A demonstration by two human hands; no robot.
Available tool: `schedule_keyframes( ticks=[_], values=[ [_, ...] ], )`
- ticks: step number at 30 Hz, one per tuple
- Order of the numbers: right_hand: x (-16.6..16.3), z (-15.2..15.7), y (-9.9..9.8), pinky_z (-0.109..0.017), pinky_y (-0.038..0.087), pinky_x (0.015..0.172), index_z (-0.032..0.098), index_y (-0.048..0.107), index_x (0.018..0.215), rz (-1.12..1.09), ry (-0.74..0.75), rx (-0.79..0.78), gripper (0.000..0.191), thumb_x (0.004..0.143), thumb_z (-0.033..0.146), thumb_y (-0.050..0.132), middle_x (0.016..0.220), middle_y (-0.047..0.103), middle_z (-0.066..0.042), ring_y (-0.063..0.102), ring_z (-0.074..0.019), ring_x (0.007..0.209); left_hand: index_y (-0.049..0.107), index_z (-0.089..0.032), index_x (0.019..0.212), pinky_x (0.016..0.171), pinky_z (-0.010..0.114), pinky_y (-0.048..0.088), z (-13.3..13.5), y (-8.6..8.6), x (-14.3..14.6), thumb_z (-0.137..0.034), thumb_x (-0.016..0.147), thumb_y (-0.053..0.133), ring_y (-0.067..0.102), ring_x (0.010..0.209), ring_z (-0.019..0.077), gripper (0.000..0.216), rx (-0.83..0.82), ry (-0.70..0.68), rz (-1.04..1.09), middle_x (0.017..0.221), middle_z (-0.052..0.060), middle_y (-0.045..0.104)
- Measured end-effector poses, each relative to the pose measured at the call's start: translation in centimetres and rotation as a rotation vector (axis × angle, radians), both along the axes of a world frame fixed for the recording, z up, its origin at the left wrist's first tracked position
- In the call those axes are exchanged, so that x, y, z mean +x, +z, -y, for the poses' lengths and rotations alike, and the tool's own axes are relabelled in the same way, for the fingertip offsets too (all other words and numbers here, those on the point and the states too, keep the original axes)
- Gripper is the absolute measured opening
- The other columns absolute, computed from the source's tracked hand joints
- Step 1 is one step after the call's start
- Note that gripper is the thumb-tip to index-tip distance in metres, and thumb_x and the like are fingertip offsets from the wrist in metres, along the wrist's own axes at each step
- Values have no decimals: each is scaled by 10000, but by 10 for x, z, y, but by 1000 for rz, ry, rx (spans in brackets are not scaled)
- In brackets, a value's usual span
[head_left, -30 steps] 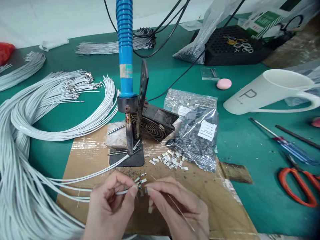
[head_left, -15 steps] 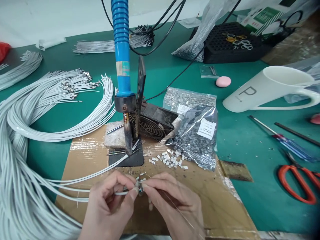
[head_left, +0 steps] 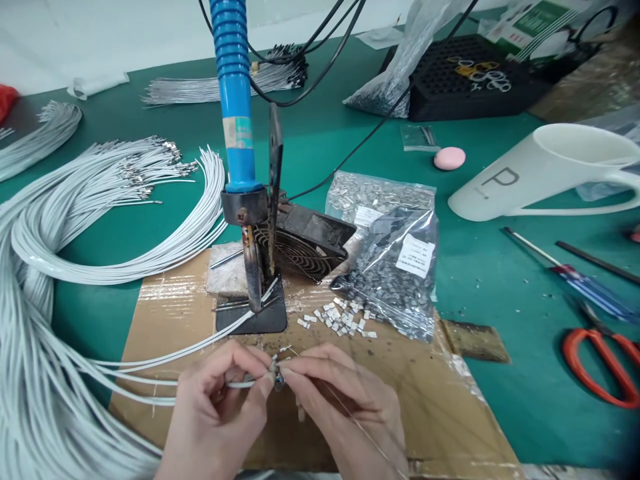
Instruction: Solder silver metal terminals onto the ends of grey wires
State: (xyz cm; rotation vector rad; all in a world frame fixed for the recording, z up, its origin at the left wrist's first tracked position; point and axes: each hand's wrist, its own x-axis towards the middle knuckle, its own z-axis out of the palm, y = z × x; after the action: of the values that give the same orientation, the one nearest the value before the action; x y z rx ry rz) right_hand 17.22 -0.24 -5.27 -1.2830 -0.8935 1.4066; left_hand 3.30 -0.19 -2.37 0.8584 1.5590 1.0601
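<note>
Both hands meet over the brown cardboard (head_left: 445, 407). My left hand (head_left: 220, 407) pinches white wires (head_left: 239, 384) between thumb and forefinger; their ends reach small metal pieces at the fingertips. My right hand (head_left: 345, 407) is closed in a pinch against the same spot, with a thin solder wire (head_left: 357, 423) running through its fingers. The fingertips partly hide the small pieces. Just beyond, a soldering iron (head_left: 237, 147) with a blue handle points down, its tip over a black plate (head_left: 245, 323). Several loose metal terminals (head_left: 343, 319) lie behind my right hand.
Bundles of white wire (head_left: 30, 300) fill the left side. Two plastic bags of small parts (head_left: 385, 273) sit behind the terminals, beside a black fan (head_left: 310, 240). On the right are a white mug (head_left: 520, 180), a screwdriver (head_left: 590, 287) and red-handled scissors (head_left: 595, 367).
The view has shifted slightly, so background things sit a little differently in the picture. Both hands keep the same pinch, with almost no movement.
</note>
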Motion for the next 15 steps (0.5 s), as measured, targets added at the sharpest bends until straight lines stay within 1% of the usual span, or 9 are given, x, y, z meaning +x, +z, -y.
schedule_keyframes(
  ticks=[2,3,5,7,9,10,12,14,15],
  values=[
    [0,1,-2,-159,510,545,374,878,807,59,-19,43,166,852,228,814,759,727,38,598,-81,548,706,-211,608,651,137,516,-1,0,0,-123,689,790,688,685,120,146,-4,3,-4,732,-9,747],
    [0,2,-3,-156,517,557,385,879,872,96,-27,75,169,898,252,779,786,724,38,605,-82,563,705,-212,607,644,138,514,-2,0,0,-125,695,788,688,682,121,149,-6,0,-2,726,-9,743],
    [2,4,-9,-153,535,584,399,856,1037,167,-23,157,237,1020,307,638,842,711,31,621,-86,596,705,-210,612,646,140,513,-3,0,0,-131,707,787,689,687,124,148,-8,-5,4,726,-6,744],
    [5,6,-16,-141,545,607,407,781,1196,221,0,227,325,1099,311,486,859,702,36,636,-87,618,715,-201,633,647,139,505,-6,-1,-1,-137,712,797,687,695,122,130,-16,1,1,750,3,756],
    [8,6,-23,-128,544,629,395,682,1274,274,2,247,306,1117,288,442,856,713,53,648,-87,634,716,-191,648,630,134,489,-8,-2,-3,-143,711,811,674,686,114,124,-27,14,-7,773,12,766],
    [10,5,-25,-126,531,614,369,654,1235,309,-10,252,250,1113,282,454,839,710,61,640,-88,624,713,-187,648,618,130,479,-9,-3,-4,-144,711,817,666,678,109,128,-31,25,-7,775,13,765],
    [11,2,-26,-146,489,563,296,611,1013,400,-36,259,169,1103,290,468,769,657,58,598,-100,601,712,-182,647,613,120,473,-12,-4,-7,-145,712,825,659,672,101,136,-28,55,5,774,10,759],
    [11,-2,-21,-170,444,532,253,510,807,474,-23,292,279,1084,281,485,713,555,49,540,-110,595,718,-181,646,622,109,484,-15,-7,-11,-126,708,830,669,680,96,139,-9,65,10,776,6,754],
    [11,-4,-19,-177,437,539,245,476,766,487,-7,316,310,1076,265,489,710,515,46,524,-112,603,725,-180,647,616,101,486,-16,-8,-13,-111,704,831,676,680,94,139,2,54,9,777,5,754]
  ],
)
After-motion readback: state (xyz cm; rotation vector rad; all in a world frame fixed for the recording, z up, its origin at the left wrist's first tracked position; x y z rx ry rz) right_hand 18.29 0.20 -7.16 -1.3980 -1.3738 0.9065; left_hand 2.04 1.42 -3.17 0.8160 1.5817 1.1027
